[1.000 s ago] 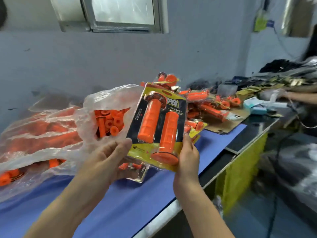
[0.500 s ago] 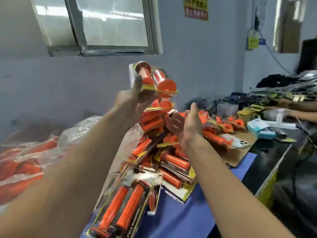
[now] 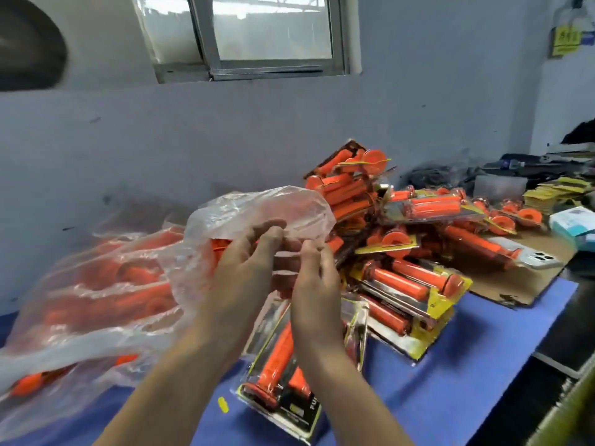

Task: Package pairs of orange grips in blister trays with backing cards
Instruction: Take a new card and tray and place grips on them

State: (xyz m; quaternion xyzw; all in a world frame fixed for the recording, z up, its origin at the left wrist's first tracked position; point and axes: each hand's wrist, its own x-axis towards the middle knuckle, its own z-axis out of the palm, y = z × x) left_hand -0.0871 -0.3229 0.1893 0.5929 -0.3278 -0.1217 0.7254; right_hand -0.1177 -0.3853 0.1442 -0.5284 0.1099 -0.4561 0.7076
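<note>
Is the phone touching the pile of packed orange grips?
Touching. The head view shows the phone on the cardboard, a packed grip overlapping its end.

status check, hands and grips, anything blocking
Left hand and right hand both pinching the clear bag of loose grips. Finished packs piled right. Nothing blocking.

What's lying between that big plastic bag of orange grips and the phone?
In the head view, a heap of packaged grips lies between the bag and the phone.
</note>
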